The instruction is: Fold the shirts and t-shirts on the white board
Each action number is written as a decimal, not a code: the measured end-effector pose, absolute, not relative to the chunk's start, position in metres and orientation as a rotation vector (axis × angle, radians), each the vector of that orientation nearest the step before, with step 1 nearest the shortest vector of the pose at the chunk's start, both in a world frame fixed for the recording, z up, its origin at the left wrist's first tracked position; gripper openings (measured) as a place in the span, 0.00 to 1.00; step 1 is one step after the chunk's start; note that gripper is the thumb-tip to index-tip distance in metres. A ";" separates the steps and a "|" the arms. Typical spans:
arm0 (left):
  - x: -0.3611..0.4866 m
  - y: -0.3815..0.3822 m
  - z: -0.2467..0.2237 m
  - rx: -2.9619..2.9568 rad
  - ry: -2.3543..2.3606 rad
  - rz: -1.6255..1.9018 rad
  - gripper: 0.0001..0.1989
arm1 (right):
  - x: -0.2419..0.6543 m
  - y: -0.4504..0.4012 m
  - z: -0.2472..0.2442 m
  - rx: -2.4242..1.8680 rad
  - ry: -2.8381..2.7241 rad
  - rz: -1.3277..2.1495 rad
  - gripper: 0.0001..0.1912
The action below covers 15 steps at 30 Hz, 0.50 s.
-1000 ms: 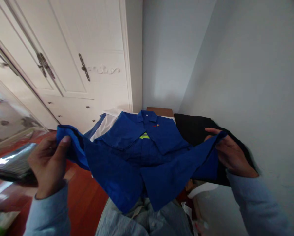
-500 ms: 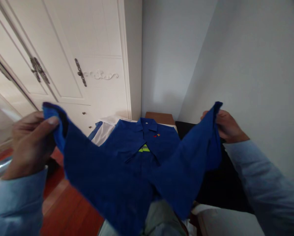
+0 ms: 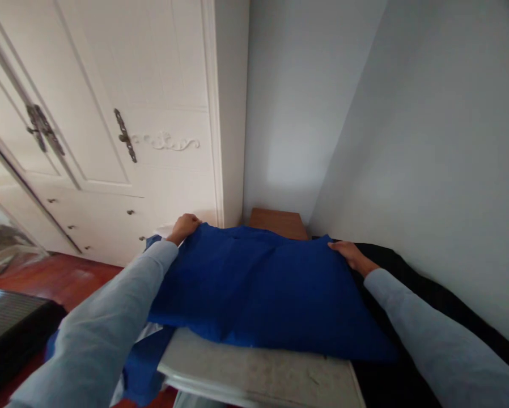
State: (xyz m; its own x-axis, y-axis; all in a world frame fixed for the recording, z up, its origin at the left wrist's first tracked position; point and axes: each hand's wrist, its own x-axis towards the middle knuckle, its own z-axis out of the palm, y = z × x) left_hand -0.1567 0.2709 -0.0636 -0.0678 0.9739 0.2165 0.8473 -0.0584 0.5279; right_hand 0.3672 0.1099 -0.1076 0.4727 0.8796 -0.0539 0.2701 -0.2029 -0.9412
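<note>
A blue work jacket (image 3: 254,289) lies across a white tabletop (image 3: 254,362), its lower part doubled over toward the far side so that the collar and chest badge are covered. My left hand (image 3: 186,226) pinches the far left corner of the cloth. At the far right corner, my right hand (image 3: 351,255) grips the jacket with the thumb on top. Between both hands the far edge is stretched fairly straight. A loose blue piece of cloth (image 3: 146,365) hangs down at the table's left side; I cannot tell if it is a sleeve.
A white wardrobe (image 3: 169,73) stands behind on the left, beside a grey wall (image 3: 297,107). A brown box (image 3: 278,222) sits behind the jacket. Black cloth (image 3: 377,255) lies at the right. A dark ribbed object (image 3: 16,323) is on the red floor at left.
Both hands moved forward and down, carrying the raised lower edge of the jacket over its collar to the far side. The cloth now lies folded, and the near tabletop shows.
</note>
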 end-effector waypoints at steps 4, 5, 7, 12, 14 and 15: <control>-0.166 0.278 -0.078 2.001 1.917 0.844 0.10 | 0.382 0.107 -0.119 -1.777 -0.973 0.781 0.13; -0.168 0.279 -0.077 2.015 1.897 0.896 0.12 | 0.387 0.109 -0.118 -1.773 -0.991 0.747 0.14; -0.172 0.280 -0.074 2.054 1.875 1.015 0.16 | 0.394 0.113 -0.116 -1.794 -1.038 0.641 0.16; -0.179 0.278 -0.074 2.011 2.054 0.628 0.22 | 0.391 0.121 -0.122 -2.014 -1.100 0.526 0.08; -0.181 0.272 -0.075 1.988 2.072 0.500 0.25 | 0.384 0.121 -0.121 -2.035 -1.203 0.380 0.12; -0.181 0.267 -0.075 2.024 2.087 0.480 0.27 | 0.378 0.121 -0.120 -2.018 -1.289 0.275 0.15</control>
